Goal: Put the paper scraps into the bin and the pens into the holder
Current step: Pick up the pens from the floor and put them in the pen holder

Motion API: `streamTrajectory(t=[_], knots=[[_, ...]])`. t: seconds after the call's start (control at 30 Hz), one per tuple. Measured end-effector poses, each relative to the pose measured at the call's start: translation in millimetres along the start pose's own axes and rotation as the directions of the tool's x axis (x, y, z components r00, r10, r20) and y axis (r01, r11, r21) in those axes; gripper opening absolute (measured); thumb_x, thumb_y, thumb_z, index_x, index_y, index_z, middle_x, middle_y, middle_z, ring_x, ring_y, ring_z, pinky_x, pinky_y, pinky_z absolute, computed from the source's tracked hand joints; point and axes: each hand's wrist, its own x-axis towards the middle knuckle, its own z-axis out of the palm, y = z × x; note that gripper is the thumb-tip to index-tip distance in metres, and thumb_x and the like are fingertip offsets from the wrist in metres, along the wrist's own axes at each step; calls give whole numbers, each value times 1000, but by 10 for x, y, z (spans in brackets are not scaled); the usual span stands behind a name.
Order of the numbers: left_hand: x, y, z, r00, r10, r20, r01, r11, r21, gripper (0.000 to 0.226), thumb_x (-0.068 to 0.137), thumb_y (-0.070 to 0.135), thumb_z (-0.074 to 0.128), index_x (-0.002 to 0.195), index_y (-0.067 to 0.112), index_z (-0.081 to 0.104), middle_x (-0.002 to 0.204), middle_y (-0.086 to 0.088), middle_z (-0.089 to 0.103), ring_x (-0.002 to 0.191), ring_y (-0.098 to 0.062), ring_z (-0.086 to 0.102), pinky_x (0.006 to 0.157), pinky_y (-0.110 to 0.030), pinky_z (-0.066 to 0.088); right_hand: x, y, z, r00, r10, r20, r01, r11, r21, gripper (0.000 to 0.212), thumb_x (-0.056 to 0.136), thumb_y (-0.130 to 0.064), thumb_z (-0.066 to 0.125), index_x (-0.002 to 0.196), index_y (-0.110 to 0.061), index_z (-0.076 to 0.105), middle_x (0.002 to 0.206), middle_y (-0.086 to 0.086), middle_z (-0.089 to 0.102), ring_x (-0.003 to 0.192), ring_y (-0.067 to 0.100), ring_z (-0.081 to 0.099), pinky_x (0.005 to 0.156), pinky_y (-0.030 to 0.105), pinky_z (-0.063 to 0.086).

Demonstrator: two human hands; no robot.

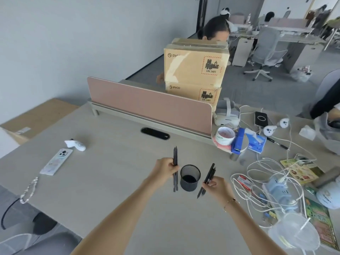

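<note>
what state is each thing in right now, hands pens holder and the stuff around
left hand: grips two black pens, held upright
right hand: grips a tilted bunch of pens
mesh holder: upright, no pens inside
phone: lying face down
stapler: closed
plastic cup: lidded, straw in

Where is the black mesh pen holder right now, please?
In the head view, the black mesh pen holder stands on the pale desk near centre, between the left hand and right hand, each gripping black pens.
</note>
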Motion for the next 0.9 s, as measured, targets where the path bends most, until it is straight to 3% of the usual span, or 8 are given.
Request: streamTrajectory(t=[0.07,0.17,0.33,0.5,0.63,0.7,0.8,0.9], knots=[[258,111,54,999,36,-16,-35,999,11,22,81,19,68,82,-3,65,76,-16,65,67,-17,57,75,-46,57,224,-40,-20,1000,-1,-24,1,1000,12,14,76,-17,70,64,-16,63,58,-7,67,75,22,69,67,29,50],[623,182,172,998,63,-18,-63,998,3,21,81,20,68,83,0,67,81,-17,70,70,-19,61,75,-47,57,478,-109,-21,997,29,-71,-27,999,27,14,78,-19,69,80,-5,69,76,5,72,78,20,66,65,23,45],[984,92,405,989,70,131,-76,997,36,14,82,18,67,84,4,67,82,-10,71,78,-22,68,76,-35,57,820,-149,161,993,85,-86,-82,996,37,9,79,-14,67,80,-6,67,73,5,66,73,18,64,56,16,43],[1217,-146,560,965,74,251,-101,990,94,10,82,15,66,81,5,64,75,-7,67,74,-24,66,72,-36,53,1025,-92,471,985,163,-63,-161,986,33,10,78,-10,62,80,0,62,77,12,71,79,25,68,71,30,53],[1380,-272,625,945,76,318,-123,984,130,12,82,18,65,86,7,62,81,-10,69,77,-23,65,72,-34,52,1135,-58,631,979,201,-47,-201,980,-7,12,78,-9,57,67,-10,54,68,11,65,68,27,62,55,24,44],[1417,-306,638,927,70,368,-135,978,156,12,80,17,67,85,8,61,80,-10,68,74,-22,65,69,-34,52,1174,-31,660,975,219,-24,-220,975,-34,8,76,-9,55,68,-9,56,71,15,67,70,30,62,54,28,45],[1434,-361,673,910,65,409,-155,969,191,12,77,16,68,79,7,60,75,-11,67,67,-24,62,61,-34,48,1194,1,661,974,228,-3,-228,972,-56,13,76,-11,55,65,-16,58,60,1,60,57,17,55,50,23,41],[1414,-393,700,908,59,414,-156,967,203,10,78,16,66,80,7,61,77,-12,69,71,-27,65,65,-36,52,1189,-3,643,968,249,8,-248,966,-71,18,77,-19,57,61,-25,53,62,-10,55,56,8,51,50,19,39]])
